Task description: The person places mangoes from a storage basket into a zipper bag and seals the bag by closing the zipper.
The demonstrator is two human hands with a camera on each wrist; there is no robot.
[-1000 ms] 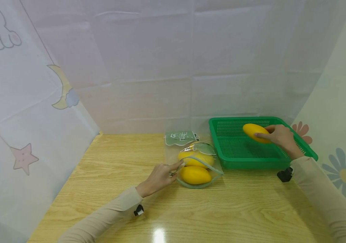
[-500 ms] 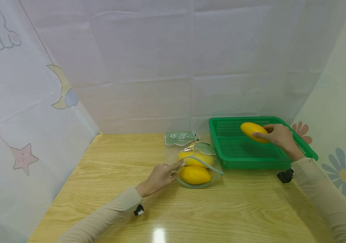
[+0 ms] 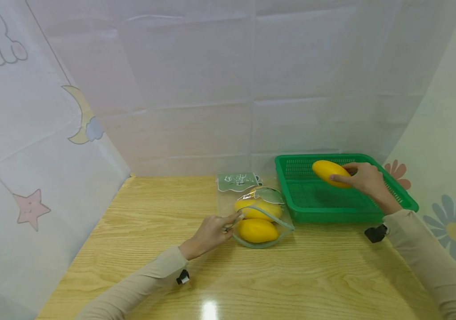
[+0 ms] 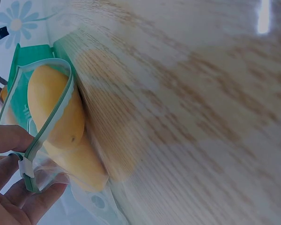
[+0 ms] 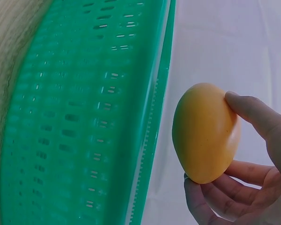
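Note:
My right hand holds a yellow mango above the green basket. In the right wrist view the thumb lies on one side of that mango, with the fingers on the other side. To the left of the basket, a clear zip bag with a green printed patch lies on the table, its mouth spread towards me. One mango sits just inside the mouth, and more yellow fruit lies behind it. My left hand pinches the bag's left edge, near a white slider in the left wrist view.
The wooden table extends in front and to the left. A pale sheet hangs behind it, with patterned sheets on both sides. The basket's left side stands close beside the bag.
My right hand has shifted a little left and slightly up with the mango, over the basket. The left hand and the bag have stayed in place.

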